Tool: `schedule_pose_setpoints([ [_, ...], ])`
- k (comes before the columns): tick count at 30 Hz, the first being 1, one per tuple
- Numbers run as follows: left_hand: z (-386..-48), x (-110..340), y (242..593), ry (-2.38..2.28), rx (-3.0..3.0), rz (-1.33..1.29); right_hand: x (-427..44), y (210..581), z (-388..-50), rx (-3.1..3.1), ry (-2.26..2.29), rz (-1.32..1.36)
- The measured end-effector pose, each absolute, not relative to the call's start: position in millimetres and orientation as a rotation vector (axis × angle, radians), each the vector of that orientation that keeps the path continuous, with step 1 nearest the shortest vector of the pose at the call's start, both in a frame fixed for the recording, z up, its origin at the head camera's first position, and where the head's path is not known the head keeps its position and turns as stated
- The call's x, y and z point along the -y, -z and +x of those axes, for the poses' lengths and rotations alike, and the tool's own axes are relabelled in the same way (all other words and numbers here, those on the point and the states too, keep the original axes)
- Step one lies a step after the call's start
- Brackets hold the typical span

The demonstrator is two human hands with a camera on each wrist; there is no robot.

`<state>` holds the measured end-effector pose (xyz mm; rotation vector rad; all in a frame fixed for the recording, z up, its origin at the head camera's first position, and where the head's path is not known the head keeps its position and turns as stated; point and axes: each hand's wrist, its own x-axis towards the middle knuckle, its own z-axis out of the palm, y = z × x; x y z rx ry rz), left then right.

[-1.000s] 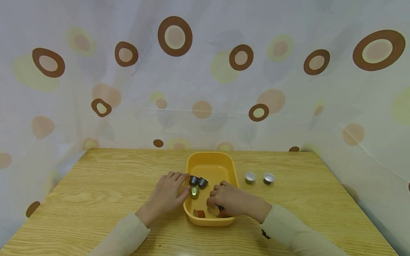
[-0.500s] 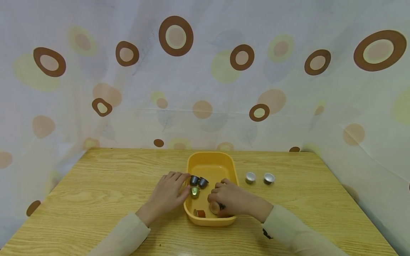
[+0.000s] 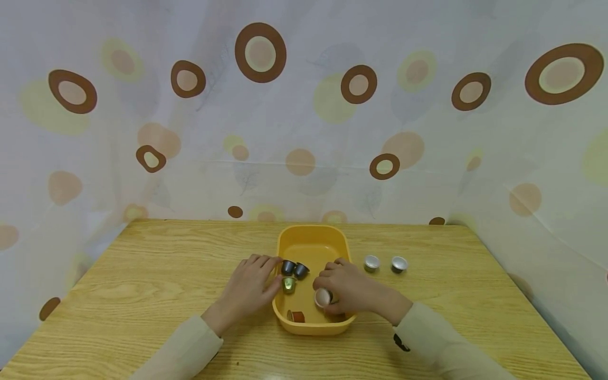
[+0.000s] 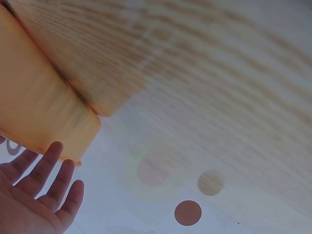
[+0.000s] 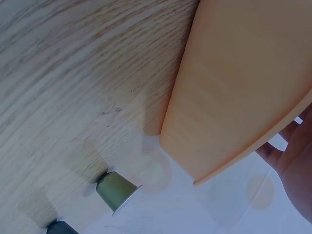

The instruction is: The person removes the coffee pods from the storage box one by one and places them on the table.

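Observation:
In the head view, my right hand [image 3: 349, 287] is inside the yellow plastic tray [image 3: 311, 330] and pinches a coffee capsule [image 3: 323, 298], its pale round lid facing left; the fingers hide most of its body. My left hand [image 3: 249, 287] rests at the tray's left rim with fingers extended, as the left wrist view also shows. Near that hand inside the tray lie two dark capsules [image 3: 301, 271] and a green-gold capsule [image 3: 288, 285]. A copper-brown capsule [image 3: 296, 316] lies on its side at the near end. The right wrist view hides the held capsule behind the tray wall.
Right of the tray, two capsules stand lid up on the wooden table [image 3: 166, 274]. The right wrist view shows them as a green capsule [image 5: 116, 191] and a dark capsule [image 5: 61, 227]. A patterned cloth [image 3: 304, 132] closes off the back and sides.
My right hand has shifted slightly up and to the right, lifting the capsule, whose pale lid now shows more fully. My left hand has stayed at the rim.

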<state>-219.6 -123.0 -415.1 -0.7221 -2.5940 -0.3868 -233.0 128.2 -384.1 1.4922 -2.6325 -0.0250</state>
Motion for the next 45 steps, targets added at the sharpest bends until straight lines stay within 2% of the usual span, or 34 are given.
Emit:
schedule_pose_setpoints([
  [19,-220,123,414,0.391,2.591,-0.731,-146,379,-243,2.606,-0.272,1.37],
  [45,-218,124,413,0.389,2.597,-0.732,-184,359,-258,2.625,-0.364,1.112],
])
